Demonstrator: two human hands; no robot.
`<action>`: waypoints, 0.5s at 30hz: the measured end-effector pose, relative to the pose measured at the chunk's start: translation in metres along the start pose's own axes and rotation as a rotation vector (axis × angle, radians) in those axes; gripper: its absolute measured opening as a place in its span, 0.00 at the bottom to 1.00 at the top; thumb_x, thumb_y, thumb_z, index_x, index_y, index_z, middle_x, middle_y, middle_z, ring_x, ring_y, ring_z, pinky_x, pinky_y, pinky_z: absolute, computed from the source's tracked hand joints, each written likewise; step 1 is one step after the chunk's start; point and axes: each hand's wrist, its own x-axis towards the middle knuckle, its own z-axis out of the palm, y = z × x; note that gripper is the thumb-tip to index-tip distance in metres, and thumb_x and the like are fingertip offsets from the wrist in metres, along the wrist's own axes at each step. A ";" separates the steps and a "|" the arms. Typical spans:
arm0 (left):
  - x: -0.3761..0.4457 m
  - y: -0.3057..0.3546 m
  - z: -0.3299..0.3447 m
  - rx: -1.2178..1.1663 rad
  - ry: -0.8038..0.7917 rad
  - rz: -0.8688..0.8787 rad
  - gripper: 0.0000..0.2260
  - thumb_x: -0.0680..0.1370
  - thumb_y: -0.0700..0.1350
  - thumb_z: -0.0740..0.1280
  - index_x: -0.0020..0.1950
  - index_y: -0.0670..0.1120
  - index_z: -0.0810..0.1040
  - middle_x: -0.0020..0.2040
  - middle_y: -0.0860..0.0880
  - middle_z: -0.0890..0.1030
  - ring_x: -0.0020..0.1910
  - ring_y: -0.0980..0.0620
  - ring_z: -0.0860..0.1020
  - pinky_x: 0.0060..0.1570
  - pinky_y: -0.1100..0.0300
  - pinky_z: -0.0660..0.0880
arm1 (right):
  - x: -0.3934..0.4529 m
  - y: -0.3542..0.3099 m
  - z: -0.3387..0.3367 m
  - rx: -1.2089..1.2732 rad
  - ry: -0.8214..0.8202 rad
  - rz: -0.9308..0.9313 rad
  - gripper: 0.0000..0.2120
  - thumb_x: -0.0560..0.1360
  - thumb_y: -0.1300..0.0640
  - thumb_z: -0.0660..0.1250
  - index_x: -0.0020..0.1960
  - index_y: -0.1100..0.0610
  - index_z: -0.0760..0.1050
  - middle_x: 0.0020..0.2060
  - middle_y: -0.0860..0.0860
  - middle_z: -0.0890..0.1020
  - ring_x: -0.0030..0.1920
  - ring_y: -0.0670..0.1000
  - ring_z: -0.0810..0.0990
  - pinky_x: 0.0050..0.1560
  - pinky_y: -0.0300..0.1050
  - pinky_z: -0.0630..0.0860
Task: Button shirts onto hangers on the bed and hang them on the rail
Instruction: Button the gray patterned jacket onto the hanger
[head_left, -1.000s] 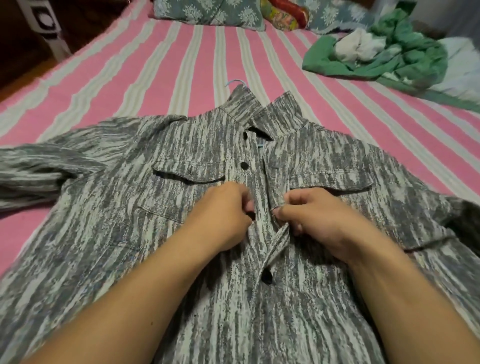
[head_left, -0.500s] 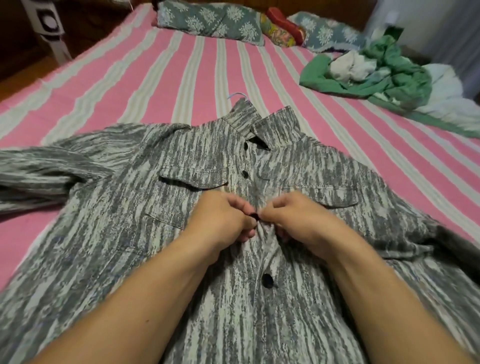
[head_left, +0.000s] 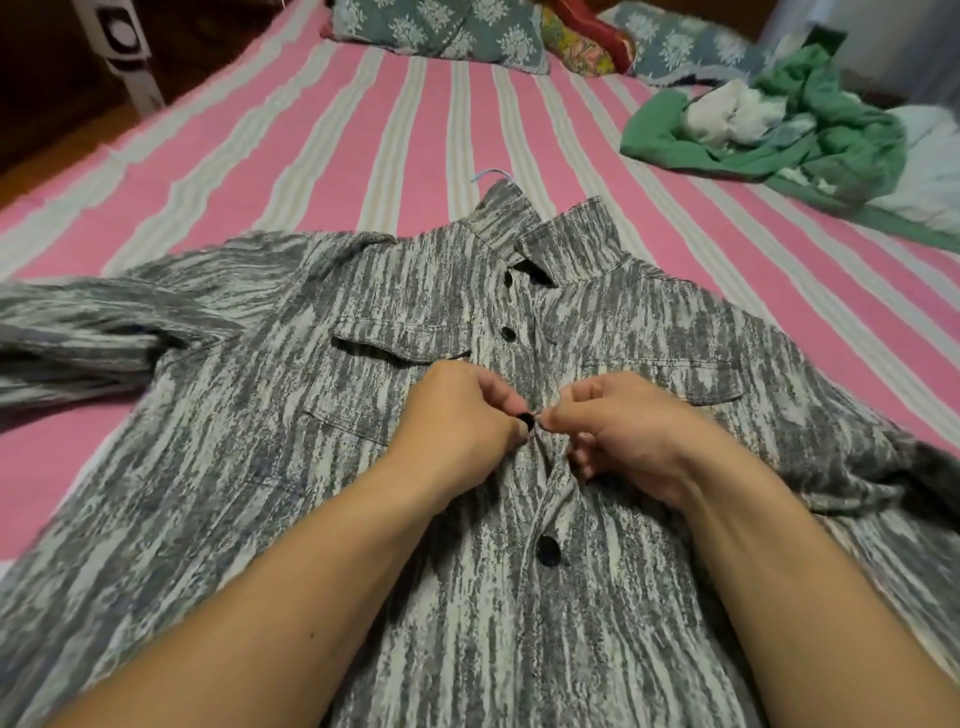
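1. The shirt (head_left: 363, 467) is laid flat on the bed (head_left: 363, 130), collar far, hem near, so the button line runs straight away from the body.
2. A dark button (head_left: 527, 420) is pinched by the left hand (head_left: 457, 421); the cloth edge beside it is pinched by the right hand (head_left: 618, 431) (fingertips almost touching).
3. Two buttons above look done; one lower button (head_left: 548, 550) is nearer.
4. A green heap (head_left: 779, 140) is kept well apart; nothing is in the way.

Shirt (head_left: 363, 493) lies on bed (head_left: 363, 130); pillows (head_left: 441, 31) behind.
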 end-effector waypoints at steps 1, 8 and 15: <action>0.000 -0.001 -0.001 -0.015 -0.005 -0.004 0.07 0.73 0.34 0.76 0.40 0.46 0.84 0.37 0.48 0.86 0.41 0.48 0.85 0.49 0.46 0.83 | 0.000 0.000 0.000 0.008 -0.004 -0.003 0.11 0.77 0.64 0.69 0.37 0.58 0.73 0.25 0.47 0.76 0.26 0.46 0.73 0.30 0.41 0.72; 0.003 -0.005 0.002 0.056 0.027 0.034 0.08 0.72 0.36 0.77 0.38 0.47 0.83 0.36 0.50 0.84 0.40 0.49 0.85 0.49 0.48 0.83 | -0.001 -0.002 -0.001 0.135 -0.113 -0.028 0.07 0.80 0.68 0.61 0.54 0.68 0.77 0.38 0.57 0.82 0.35 0.50 0.79 0.37 0.42 0.79; 0.003 -0.005 -0.001 -0.137 -0.027 -0.087 0.06 0.78 0.31 0.68 0.47 0.39 0.82 0.36 0.46 0.82 0.25 0.56 0.78 0.29 0.65 0.77 | -0.005 -0.003 0.002 0.094 -0.089 -0.038 0.09 0.79 0.72 0.61 0.57 0.67 0.75 0.40 0.60 0.84 0.36 0.52 0.82 0.38 0.42 0.81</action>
